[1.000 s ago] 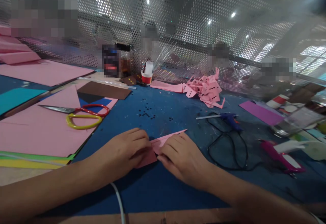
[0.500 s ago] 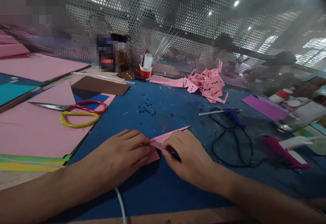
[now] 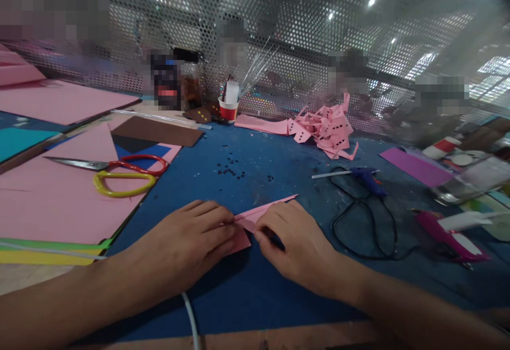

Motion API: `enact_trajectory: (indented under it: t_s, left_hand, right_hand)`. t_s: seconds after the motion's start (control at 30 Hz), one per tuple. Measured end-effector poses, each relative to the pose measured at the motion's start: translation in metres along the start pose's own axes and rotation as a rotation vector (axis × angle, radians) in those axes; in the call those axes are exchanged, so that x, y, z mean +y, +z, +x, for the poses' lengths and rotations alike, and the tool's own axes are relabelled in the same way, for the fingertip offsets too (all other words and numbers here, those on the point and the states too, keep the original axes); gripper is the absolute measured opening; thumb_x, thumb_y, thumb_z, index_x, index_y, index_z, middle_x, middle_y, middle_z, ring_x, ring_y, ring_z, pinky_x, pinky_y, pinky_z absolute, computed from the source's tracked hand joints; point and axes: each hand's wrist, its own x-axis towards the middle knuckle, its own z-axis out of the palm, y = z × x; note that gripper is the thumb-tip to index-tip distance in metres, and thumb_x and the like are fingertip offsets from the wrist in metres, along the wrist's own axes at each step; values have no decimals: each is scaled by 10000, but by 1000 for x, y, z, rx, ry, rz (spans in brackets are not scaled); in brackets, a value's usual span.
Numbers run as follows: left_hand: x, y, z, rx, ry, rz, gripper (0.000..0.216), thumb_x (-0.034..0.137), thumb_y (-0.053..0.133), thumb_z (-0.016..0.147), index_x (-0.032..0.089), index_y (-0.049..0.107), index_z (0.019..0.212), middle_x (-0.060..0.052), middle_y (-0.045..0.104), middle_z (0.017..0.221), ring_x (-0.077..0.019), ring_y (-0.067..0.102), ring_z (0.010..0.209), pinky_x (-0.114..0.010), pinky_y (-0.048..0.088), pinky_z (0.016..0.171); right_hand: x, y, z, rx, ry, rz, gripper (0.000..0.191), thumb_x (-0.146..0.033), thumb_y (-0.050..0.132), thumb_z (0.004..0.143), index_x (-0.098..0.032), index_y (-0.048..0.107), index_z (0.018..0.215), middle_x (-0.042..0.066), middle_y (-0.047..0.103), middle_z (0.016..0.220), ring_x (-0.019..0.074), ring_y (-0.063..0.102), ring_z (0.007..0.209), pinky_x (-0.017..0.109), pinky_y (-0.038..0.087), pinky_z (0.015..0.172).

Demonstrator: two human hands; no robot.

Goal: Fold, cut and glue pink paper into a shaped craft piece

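A folded piece of pink paper (image 3: 255,215) lies on the blue table between my hands, its narrow point toward the upper right. My left hand (image 3: 203,238) presses on its left part with curled fingers, which cover much of that end. My right hand (image 3: 292,244) grips the paper's near side with bent thumb and fingers. A pink corner (image 3: 240,241) sticks out beneath my left fingers. Small black dots (image 3: 231,169) are scattered on the table beyond my hands.
Red-and-yellow-handled scissors (image 3: 125,175) rest on pink sheets (image 3: 59,206) at left. A blue glue gun (image 3: 366,179) with a looping black cord lies at right. Behind are a pile of dotted pink paper pieces (image 3: 324,129) and a red-and-white cup (image 3: 228,111). A magenta tool (image 3: 450,238) lies far right.
Both hands stay on the pink paper in nearly the same pose. The view has shifted very slightly; nothing else has visibly moved.
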Motion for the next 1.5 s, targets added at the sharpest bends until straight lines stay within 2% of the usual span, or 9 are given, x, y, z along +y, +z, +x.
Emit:
enact_trajectory:
  t_s: [0.27, 0.77, 1.0, 1.5]
  left_hand:
    - [-1, 1, -1, -5, -10, -15, 259, 274, 448, 1042, 230, 703, 1037, -51, 676, 972, -183, 597, 900, -322, 471, 825]
    - [-1, 1, -3, -59, -9, -14, 202, 246, 476, 1029, 207, 674, 1029, -51, 664, 1023, -207, 573, 914, -364, 443, 804]
    - [0, -1, -2, -96, -26, -37, 242, 256, 437, 1044, 217, 675, 1046, -52, 662, 1045, -208, 572, 944, -366, 449, 821]
    - [2, -2, -1, -70, -35, -46, 242, 261, 451, 1039, 216, 684, 991, -50, 660, 1016, -206, 572, 931, -353, 456, 806]
  right_hand:
    - [-1, 1, 1, -3, 28, -7, 190, -200, 540, 954, -192, 524, 765, 11, 618, 816, 158, 539, 797, 323, 339, 736]
    - [-1, 1, 0, -38, 45, -21, 157, -198, 524, 955, -184, 565, 804, 39, 611, 881, 179, 560, 848, 341, 380, 756]
    - [-2, 0, 1, -40, 45, -18, 139, -184, 525, 949, -184, 570, 818, 51, 614, 894, 185, 555, 839, 341, 392, 749]
    - [-2, 1, 0, -32, 52, -25, 210, -223, 515, 983, -185, 570, 784, 38, 612, 856, 169, 548, 809, 335, 375, 726]
